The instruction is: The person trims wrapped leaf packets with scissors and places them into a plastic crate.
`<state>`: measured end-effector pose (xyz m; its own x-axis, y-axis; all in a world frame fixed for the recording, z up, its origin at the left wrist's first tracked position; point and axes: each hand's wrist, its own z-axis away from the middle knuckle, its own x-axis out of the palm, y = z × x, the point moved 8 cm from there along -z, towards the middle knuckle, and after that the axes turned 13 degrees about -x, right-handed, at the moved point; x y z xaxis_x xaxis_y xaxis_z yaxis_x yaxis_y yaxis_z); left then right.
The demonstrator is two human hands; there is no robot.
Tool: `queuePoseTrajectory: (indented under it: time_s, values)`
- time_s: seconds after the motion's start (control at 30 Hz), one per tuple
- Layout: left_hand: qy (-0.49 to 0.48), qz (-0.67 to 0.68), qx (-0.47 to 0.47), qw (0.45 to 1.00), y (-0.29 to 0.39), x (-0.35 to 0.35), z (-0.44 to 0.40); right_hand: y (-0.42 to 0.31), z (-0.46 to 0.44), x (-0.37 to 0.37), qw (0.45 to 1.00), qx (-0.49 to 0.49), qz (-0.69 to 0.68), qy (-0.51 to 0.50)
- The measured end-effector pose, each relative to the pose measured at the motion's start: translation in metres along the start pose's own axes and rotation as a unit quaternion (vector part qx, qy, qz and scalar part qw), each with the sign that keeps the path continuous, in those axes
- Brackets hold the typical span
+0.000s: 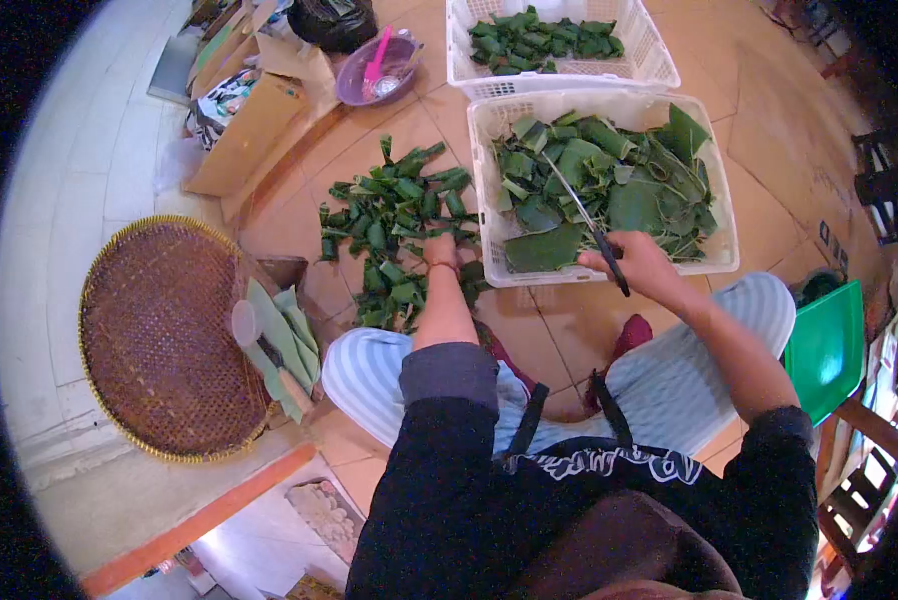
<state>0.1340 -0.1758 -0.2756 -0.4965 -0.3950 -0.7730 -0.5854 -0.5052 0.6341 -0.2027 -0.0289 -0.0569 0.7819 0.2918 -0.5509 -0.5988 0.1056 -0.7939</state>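
Gripping a knife (573,199) with right hand (643,264), centre right; touching leaf rolls (399,192) with left hand (442,251), mid-frame, cannot tell whether closed.

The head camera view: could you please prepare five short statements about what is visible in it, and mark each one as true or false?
1. The right hand holds a black-handled cutting tool over the nearer white crate. True.
2. The left hand is at the pile of green leaf pieces on the tiled floor. True.
3. Of the two white crates, only the nearer one has leaves in it. False: the farther white crate has leaves too.
4. The round woven tray lies to the left of the leaf pile. True.
5. The pink utensil lies on the woven tray. False: the pink utensil is in the purple bowl.
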Motion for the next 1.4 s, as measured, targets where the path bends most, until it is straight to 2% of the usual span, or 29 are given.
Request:
queuePoseTrajectory:
  time_s: [0.03,0.07,0.17,0.3,0.33,0.37,0.43,0.47,0.5,0.53,0.57,0.63,0.7,0.77,0.8,0.87,0.93,1.03,1.07,1.17,1.2,1.3,1.4]
  values:
    - [0.029,0.040,-0.041,0.998,-0.003,-0.014,0.008,-0.003,-0.001,0.002,1.000,-0.001,0.000,-0.001]
    - [-0.035,-0.062,-0.007,0.997,0.004,-0.016,0.010,-0.007,-0.002,0.003,1.000,-0.001,0.001,-0.003]
    - [-0.193,-0.152,-0.020,0.969,-0.029,0.041,-0.014,-0.011,-0.007,0.005,0.999,-0.023,0.027,-0.001]
    - [-0.115,-0.043,-0.102,0.987,-0.021,0.025,-0.006,-0.004,-0.011,0.013,0.998,-0.024,0.056,-0.022]
    - [-0.111,-0.027,-0.116,0.987,-0.022,0.025,-0.009,-0.005,-0.010,0.015,0.998,0.002,0.031,-0.046]
    - [-0.108,-0.012,-0.130,0.986,-0.022,0.026,-0.010,-0.007,-0.011,0.013,0.998,-0.017,0.044,-0.041]
    - [-0.111,0.051,-0.197,0.973,-0.025,0.018,-0.002,-0.017,-0.013,0.013,0.996,-0.055,0.067,-0.032]
    - [-0.117,0.099,-0.249,0.956,-0.030,0.012,0.004,-0.014,-0.008,0.014,0.997,0.017,0.030,-0.071]
    - [-0.121,0.147,-0.300,0.935,-0.034,0.007,0.009,-0.018,-0.009,0.013,0.997,-0.013,0.040,-0.062]
    - [-0.146,0.132,-0.297,0.934,-0.038,0.011,0.005,-0.020,-0.010,0.012,0.996,-0.042,0.052,-0.052]
    - [-0.199,0.207,-0.264,0.921,-0.035,0.018,0.000,-0.022,-0.010,0.012,0.995,-0.071,0.064,-0.042]
    - [-0.303,0.348,-0.194,0.866,-0.038,0.031,-0.006,-0.020,-0.008,0.013,0.994,-0.073,0.075,-0.041]
    - [-0.326,0.454,-0.209,0.802,-0.034,0.031,-0.006,-0.022,-0.005,0.010,0.993,-0.084,0.080,-0.035]
    - [-0.269,0.527,-0.309,0.744,-0.036,0.019,-0.009,-0.028,-0.004,0.007,0.991,-0.107,0.077,-0.020]
    - [-0.247,0.606,-0.356,0.667,-0.017,0.001,0.000,-0.030,-0.004,0.007,0.991,-0.111,0.069,-0.012]
    - [-0.152,0.519,-0.182,0.821,0.007,-0.041,0.000,-0.032,-0.005,0.005,0.991,-0.121,0.055,0.001]
    - [-0.219,0.645,-0.251,0.688,0.063,-0.081,0.035,-0.037,-0.002,0.003,0.988,-0.148,0.046,0.017]
    - [-0.292,0.679,-0.150,0.656,0.144,-0.126,0.077,-0.045,0.004,-0.001,0.991,-0.129,0.043,0.000]
    - [-0.337,0.646,-0.122,0.674,0.167,-0.144,0.093,-0.045,0.007,-0.003,0.993,-0.112,0.044,-0.011]
    - [-0.494,0.612,-0.109,0.607,0.207,-0.155,0.124,-0.035,0.010,-0.008,0.990,-0.135,-0.005,0.040]
    - [-0.512,0.596,-0.100,0.611,0.209,-0.153,0.128,-0.033,0.012,-0.010,0.990,-0.137,0.009,0.040]
    - [-0.503,0.506,-0.071,0.697,0.227,-0.179,0.157,-0.029,0.020,-0.011,0.990,-0.137,0.031,0.027]
    - [-0.538,0.434,-0.041,0.722,0.224,-0.180,0.177,-0.032,0.030,-0.010,0.990,-0.137,0.029,-0.003]
